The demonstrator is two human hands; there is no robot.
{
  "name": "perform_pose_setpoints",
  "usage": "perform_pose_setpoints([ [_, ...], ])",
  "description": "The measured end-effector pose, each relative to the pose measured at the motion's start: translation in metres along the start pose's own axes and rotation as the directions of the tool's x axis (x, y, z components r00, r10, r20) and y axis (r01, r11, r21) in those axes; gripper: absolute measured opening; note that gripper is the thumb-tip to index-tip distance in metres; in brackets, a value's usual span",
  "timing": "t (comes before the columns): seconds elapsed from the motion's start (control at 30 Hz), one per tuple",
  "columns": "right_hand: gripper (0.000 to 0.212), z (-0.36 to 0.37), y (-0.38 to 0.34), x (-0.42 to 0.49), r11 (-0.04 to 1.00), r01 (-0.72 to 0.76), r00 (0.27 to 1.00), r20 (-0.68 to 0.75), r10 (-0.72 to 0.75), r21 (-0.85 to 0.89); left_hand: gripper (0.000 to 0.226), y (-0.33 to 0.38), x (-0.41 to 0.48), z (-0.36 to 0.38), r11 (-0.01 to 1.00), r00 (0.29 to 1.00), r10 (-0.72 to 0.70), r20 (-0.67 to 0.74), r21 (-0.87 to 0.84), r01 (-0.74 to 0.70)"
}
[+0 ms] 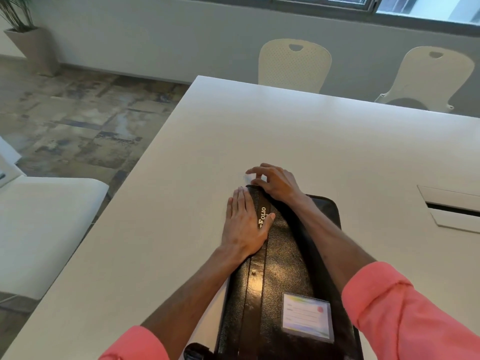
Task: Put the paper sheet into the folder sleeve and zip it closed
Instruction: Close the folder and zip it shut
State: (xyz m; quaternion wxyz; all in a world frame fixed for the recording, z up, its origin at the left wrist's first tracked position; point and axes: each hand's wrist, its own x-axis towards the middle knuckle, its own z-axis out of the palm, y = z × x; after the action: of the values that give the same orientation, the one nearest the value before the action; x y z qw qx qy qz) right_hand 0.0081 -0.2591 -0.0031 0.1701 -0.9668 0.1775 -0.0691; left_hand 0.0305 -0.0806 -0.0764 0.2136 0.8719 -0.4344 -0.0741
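Pins black folder point(285, 268) along its left edge w/ L hand point(244, 224), palm flat, fingers straight, near far end. Lies on white table point(311, 139), long axis running away from body, far end angled slightly left. Looks shut, so no view inside. No paper sheet in sight; prob. already inside, can't confirm. Curls R hand point(275, 184) over far left corner, fingertips point(253, 170) pinching small pale tab point(246, 177): zip pull or paper corner, can't tell. Prob. starts zip run from that corner w/ R, L bracing. Further right: label card point(307, 317) on cover, cable hatch point(452, 206) in table.
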Motion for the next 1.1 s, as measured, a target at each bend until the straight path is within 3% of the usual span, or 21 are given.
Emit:
perform_pose_setpoints([
  [0.1, 0.047, 0.002, -0.006, -0.022, 0.992, -0.103, 0.987, -0.120, 0.111, 0.073, 0.106, 0.002, -0.001, -0.006, 1.000, 1.000, 0.004, 0.002, 0.022, -0.004],
  [0.23, 0.050, 0.009, -0.011, -0.085, 0.984, -0.148, 0.950, -0.263, 0.169, 0.097, 0.099, 0.011, -0.012, -0.023, 0.997, 0.999, -0.015, -0.051, 0.068, 0.018],
  [0.33, 0.054, 0.015, -0.012, -0.145, 0.982, -0.190, 0.950, -0.255, 0.183, -0.002, 0.084, 0.020, -0.041, -0.029, 0.998, 0.996, 0.011, -0.087, 0.065, -0.006],
  [0.57, 0.064, 0.040, -0.019, -0.258, 0.899, -0.416, 0.903, -0.181, 0.390, -0.136, 0.077, 0.008, -0.110, -0.016, 0.997, 0.998, 0.042, 0.035, 0.062, -0.044],
  [1.1, 0.063, 0.022, -0.061, -0.254, 0.867, -0.497, 0.867, -0.069, 0.494, -0.037, 0.079, 0.007, -0.107, -0.048, 0.998, 0.988, 0.062, 0.138, 0.011, -0.064],
])
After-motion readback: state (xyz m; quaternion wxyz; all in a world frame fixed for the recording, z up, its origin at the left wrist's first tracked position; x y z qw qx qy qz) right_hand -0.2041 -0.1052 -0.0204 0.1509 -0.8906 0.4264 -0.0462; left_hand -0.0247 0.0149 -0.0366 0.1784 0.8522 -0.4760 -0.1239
